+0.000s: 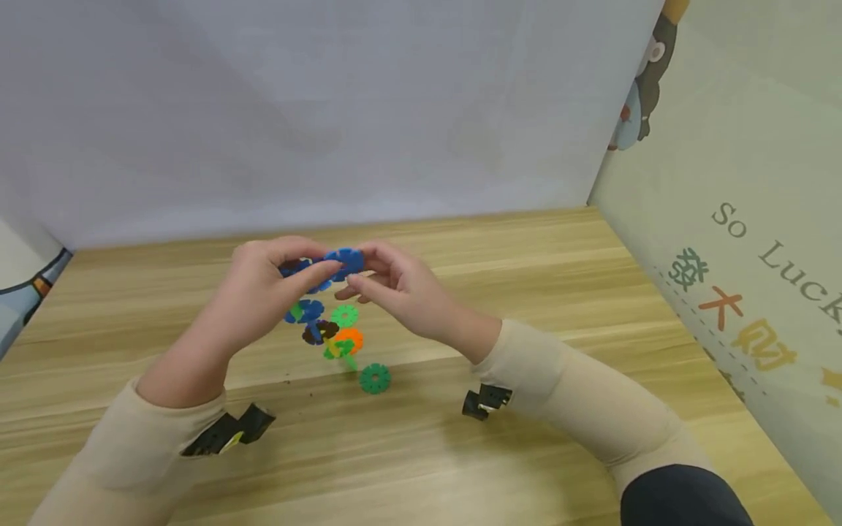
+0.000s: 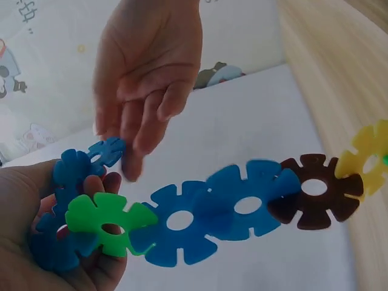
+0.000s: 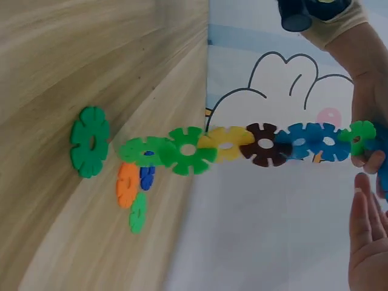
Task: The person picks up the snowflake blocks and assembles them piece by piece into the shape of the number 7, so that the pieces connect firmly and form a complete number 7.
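Above the wooden table (image 1: 526,248) my left hand (image 1: 322,274) grips the top end of a chain of plastic snowflake discs (image 1: 309,310). The chain hangs down from it as blue, brown (image 1: 320,331), yellow and green links. In the left wrist view the left hand (image 2: 97,185) holds blue discs and a light green disc (image 2: 106,224). My right hand (image 1: 358,281) is beside it, its fingers nearly straight, their tips touching a small blue disc (image 2: 106,151) at the chain's top. The right wrist view shows the whole chain (image 3: 265,144) and the right hand (image 3: 367,200) held flat.
Loose discs lie on the table under the chain: a dark green one (image 1: 375,378), an orange one (image 1: 351,340) and a light green one (image 1: 344,315). A pale wall (image 1: 329,109) stands behind, and a printed panel (image 1: 743,277) closes the right side.
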Action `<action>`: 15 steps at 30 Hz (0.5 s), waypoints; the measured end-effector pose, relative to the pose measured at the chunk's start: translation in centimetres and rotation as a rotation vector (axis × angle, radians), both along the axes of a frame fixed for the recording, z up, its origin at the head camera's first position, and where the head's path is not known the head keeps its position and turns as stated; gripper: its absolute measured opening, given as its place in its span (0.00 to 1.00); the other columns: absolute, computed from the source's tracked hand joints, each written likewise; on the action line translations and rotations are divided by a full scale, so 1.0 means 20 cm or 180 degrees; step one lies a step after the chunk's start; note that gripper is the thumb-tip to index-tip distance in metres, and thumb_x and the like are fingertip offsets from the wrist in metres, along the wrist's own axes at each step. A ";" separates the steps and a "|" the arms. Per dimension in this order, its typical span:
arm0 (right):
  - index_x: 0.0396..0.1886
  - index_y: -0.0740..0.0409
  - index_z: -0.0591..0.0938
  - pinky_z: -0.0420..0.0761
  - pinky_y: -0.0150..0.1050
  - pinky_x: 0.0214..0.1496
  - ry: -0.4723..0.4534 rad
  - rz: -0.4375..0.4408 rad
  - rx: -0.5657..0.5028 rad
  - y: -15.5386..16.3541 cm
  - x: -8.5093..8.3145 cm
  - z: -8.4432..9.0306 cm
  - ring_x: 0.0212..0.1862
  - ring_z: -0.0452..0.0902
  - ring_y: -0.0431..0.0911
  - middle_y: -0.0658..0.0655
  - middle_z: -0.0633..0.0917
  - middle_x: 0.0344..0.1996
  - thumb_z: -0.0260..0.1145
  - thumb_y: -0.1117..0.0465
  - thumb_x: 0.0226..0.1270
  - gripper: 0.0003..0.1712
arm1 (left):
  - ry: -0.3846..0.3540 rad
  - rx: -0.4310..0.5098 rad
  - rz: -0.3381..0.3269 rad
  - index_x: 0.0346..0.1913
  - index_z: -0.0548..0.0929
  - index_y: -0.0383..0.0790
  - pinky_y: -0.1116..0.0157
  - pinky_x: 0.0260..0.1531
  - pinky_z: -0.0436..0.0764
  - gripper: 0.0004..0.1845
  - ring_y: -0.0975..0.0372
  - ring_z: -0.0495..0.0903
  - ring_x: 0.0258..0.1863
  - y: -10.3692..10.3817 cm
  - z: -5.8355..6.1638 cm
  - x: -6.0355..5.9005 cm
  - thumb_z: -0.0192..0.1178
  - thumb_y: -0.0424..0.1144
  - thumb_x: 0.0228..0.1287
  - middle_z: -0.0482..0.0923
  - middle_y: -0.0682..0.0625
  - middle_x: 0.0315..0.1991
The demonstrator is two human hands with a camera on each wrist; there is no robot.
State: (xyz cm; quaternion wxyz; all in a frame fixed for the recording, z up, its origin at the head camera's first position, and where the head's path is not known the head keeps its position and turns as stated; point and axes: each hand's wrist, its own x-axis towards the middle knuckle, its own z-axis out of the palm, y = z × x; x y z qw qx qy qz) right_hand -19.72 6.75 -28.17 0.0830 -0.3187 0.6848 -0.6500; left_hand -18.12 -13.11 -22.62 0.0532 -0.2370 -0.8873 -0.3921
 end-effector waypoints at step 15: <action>0.58 0.51 0.77 0.71 0.27 0.38 0.1325 0.0850 0.3572 0.05 -0.01 -0.40 0.38 0.68 0.39 0.51 0.75 0.42 0.70 0.52 0.58 0.28 | 0.0490 0.0565 0.0367 0.37 0.84 0.35 0.72 0.20 0.66 0.05 0.66 0.69 0.21 -0.11 0.03 0.03 0.60 0.34 0.63 0.75 0.58 0.23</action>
